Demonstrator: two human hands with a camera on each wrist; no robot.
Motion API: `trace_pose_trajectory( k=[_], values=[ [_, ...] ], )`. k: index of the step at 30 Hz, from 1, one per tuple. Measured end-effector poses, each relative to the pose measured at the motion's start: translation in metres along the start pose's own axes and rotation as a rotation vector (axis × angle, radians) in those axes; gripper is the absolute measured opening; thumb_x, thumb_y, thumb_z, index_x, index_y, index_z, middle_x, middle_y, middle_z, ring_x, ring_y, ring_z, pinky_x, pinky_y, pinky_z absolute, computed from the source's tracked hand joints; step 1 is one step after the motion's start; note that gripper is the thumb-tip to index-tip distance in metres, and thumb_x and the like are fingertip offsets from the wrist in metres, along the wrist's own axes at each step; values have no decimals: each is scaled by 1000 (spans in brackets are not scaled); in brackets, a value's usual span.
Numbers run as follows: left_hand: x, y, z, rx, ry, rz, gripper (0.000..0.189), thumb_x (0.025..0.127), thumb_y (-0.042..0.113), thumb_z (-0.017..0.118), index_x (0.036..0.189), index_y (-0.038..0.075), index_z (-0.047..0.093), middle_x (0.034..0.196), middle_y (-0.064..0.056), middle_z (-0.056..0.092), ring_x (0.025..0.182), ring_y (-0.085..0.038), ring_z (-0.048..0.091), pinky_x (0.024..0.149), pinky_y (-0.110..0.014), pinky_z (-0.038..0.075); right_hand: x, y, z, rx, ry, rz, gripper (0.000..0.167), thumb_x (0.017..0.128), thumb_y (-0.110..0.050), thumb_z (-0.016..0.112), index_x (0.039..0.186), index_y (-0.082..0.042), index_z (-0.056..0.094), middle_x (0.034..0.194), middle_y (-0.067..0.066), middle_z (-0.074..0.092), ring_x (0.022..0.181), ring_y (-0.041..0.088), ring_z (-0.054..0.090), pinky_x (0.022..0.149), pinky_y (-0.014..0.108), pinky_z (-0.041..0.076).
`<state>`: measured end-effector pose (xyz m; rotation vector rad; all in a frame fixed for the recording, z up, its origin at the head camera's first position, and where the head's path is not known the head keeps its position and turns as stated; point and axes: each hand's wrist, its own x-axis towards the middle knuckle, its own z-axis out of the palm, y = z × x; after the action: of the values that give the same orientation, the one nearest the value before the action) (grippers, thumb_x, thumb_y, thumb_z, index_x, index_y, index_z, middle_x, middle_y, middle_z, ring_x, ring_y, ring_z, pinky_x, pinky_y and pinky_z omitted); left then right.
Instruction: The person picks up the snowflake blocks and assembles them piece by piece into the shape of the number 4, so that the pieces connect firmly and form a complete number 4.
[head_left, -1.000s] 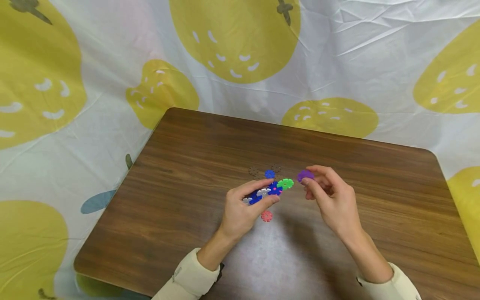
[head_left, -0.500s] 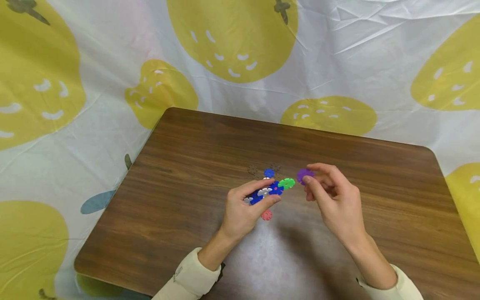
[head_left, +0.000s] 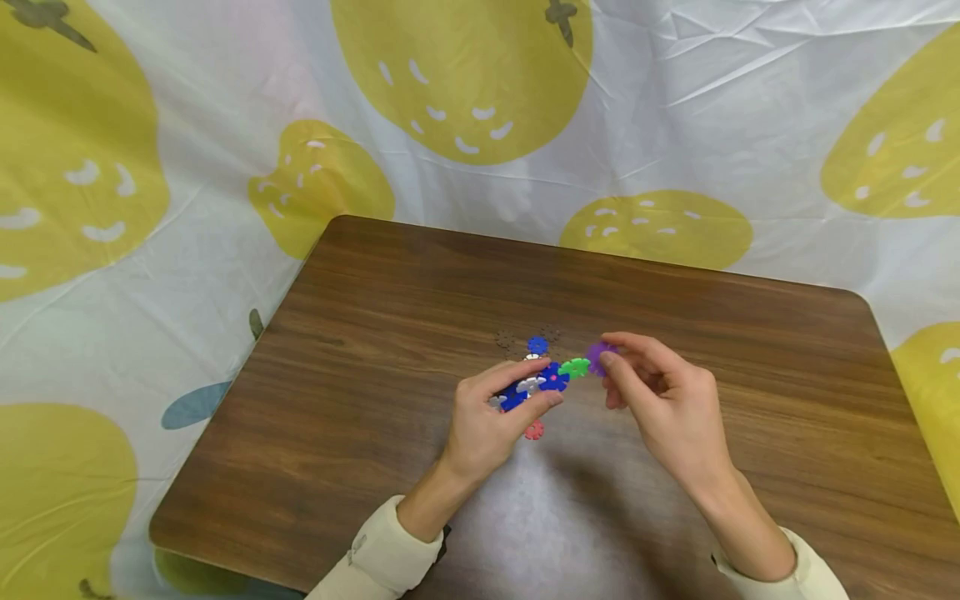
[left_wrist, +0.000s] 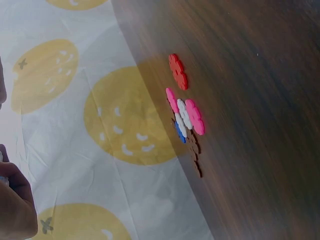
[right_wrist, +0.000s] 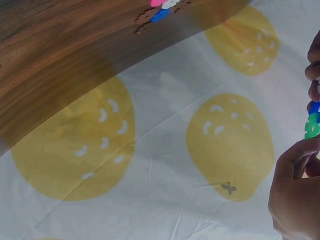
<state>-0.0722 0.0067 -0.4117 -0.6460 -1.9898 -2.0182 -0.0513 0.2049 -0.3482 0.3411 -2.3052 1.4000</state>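
Observation:
In the head view my left hand [head_left: 487, 412] grips a chain of notched plastic discs, blue and silver-grey, between thumb and fingers. A blue disc [head_left: 553, 377] with a pink spot shows past the fingertips, and a green disc [head_left: 575, 367] sticks out from it to the right. My right hand [head_left: 667, 400] pinches a purple disc [head_left: 602, 358] between thumb and forefinger, its edge right at the green disc's outer edge. Both hands are held over the table. In the right wrist view the green disc [right_wrist: 312, 126] shows at the right edge, just above the right hand [right_wrist: 297, 190].
Several loose discs lie on the brown wooden table [head_left: 420, 283] behind and below the left hand: a blue disc [head_left: 537, 344], brown discs [head_left: 506, 339] and a pinkish-red disc [head_left: 534, 429]. The left wrist view shows a red disc [left_wrist: 178, 72] beside them. A fruit-patterned cloth [head_left: 465, 192] hangs behind the table.
My right hand has moved left with the purple disc, closing the gap to the green disc. The left hand and its chain have stayed nearly still.

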Motion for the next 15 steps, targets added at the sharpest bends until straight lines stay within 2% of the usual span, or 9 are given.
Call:
trace_pose_trajectory(
  k=[7, 12, 15],
  values=[
    [2, -1, 0, 17, -4, 69, 34, 81, 0, 85, 114, -1, 77, 102, -16, 78, 91, -23, 77, 76, -33, 65, -1, -2, 1, 14, -7, 32, 18, 95, 3, 70, 110, -5, 76, 70, -2, 70, 55, 6, 64, 55, 17, 55],
    [4, -3, 1, 28, 0, 119, 34, 80, -2, 85, 113, -4, 76, 99, -17, 78, 88, -25, 77, 75, -32, 64, 0, -4, 2, 28, -11, 103, 14, 96, -1, 69, 108, -6, 76, 71, 6, 71, 55, 7, 65, 54, 19, 56],
    [5, -5, 1, 36, 3, 134, 34, 80, -2, 85, 112, -5, 76, 100, -18, 78, 88, -26, 77, 76, -32, 65, 0, -4, 2, 31, -16, 140, 13, 97, -4, 69, 108, -6, 76, 71, 3, 71, 55, 8, 66, 54, 20, 56]
  ],
)
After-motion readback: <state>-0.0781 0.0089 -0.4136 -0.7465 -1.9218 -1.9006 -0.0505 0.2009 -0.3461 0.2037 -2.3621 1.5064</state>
